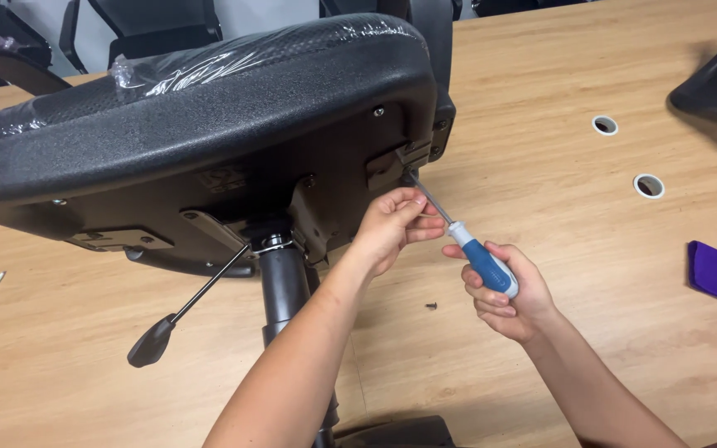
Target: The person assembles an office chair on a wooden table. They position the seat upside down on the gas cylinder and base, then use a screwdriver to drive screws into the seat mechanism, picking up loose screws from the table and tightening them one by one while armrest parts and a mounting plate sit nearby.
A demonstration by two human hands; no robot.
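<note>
Now the right hand [504, 292] clenches the blue-handled screwdriver [485, 265], tip up at the bracket [400, 162] under the tipped chair seat [209, 124], while the left hand [392, 226] pinches the shaft just below that bracket, apparently steadying it.

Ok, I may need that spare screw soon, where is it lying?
In the head view the loose screw lies on the wooden table, just left of the right hand.

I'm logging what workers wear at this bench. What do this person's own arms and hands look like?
Both forearms are bare as far as the picture shows: no sleeves in view. The left hand and right hand have no gloves, and I see no rings, watch or wristbands. The fingernails look short and unpainted.
</note>
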